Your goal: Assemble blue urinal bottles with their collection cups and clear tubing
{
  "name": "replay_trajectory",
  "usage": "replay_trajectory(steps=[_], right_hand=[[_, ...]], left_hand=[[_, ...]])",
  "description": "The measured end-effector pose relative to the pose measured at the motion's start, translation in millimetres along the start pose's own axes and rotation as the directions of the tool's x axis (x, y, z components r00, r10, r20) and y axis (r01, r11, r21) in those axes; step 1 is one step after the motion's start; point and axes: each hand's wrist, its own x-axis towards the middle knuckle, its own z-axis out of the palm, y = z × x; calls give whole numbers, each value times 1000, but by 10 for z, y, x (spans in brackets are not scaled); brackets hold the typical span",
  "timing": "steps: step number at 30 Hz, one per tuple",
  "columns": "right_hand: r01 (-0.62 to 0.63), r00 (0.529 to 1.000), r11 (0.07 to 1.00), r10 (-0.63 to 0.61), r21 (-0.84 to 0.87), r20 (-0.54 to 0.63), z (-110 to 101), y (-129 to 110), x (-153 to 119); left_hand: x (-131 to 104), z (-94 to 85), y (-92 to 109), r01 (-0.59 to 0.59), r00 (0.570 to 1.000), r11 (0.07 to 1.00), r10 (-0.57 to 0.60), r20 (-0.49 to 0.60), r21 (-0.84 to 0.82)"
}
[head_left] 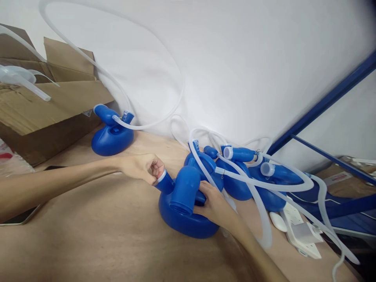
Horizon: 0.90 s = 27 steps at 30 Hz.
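Note:
A blue plastic urinal bottle [188, 223] rests on the wooden table in front of me, its wide mouth [181, 207] uncovered and facing me. My right hand [216, 205] is wrapped round its handle from the right side. At its left, a short blue spout [166, 184] with a whitish rim tilts up toward my left hand [147, 168]. That hand's fingers are curled closed against the rim end of the spout. Whether anything small sits inside the curled fingers is hidden. Behind my right hand stands another blue urinal bottle [216, 178].
More blue bottles with white capped necks [241, 154] and clear hoses [264, 183] crowd the right. Another hosed bottle [111, 140] stands back left beside a cardboard box [58, 105]. A power strip [302, 235], white mouse-like object [278, 222] and blue metal frame [323, 102] are right.

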Motion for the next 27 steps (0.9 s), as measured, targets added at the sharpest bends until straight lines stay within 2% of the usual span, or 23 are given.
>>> replay_trajectory(steps=[6, 17, 21, 27], right_hand=[[14, 1000, 1000, -14, -18, -6, 8, 2, -9], [47, 999, 999, -47, -10, -5, 24, 60, -12], [52, 999, 999, -52, -9, 3, 17, 50, -13], [68, 998, 997, -69, -27, -10, 22, 59, -20]], left_hand=[[-20, 15, 26, -16, 1000, 999, 16, -8, 33], [-76, 82, -33, -115, 991, 985, 123, -55, 131], [-108, 142, -16, -116, 982, 954, 152, -112, 276], [-185, 261, 36, -41, 960, 872, 170, -224, 487]])
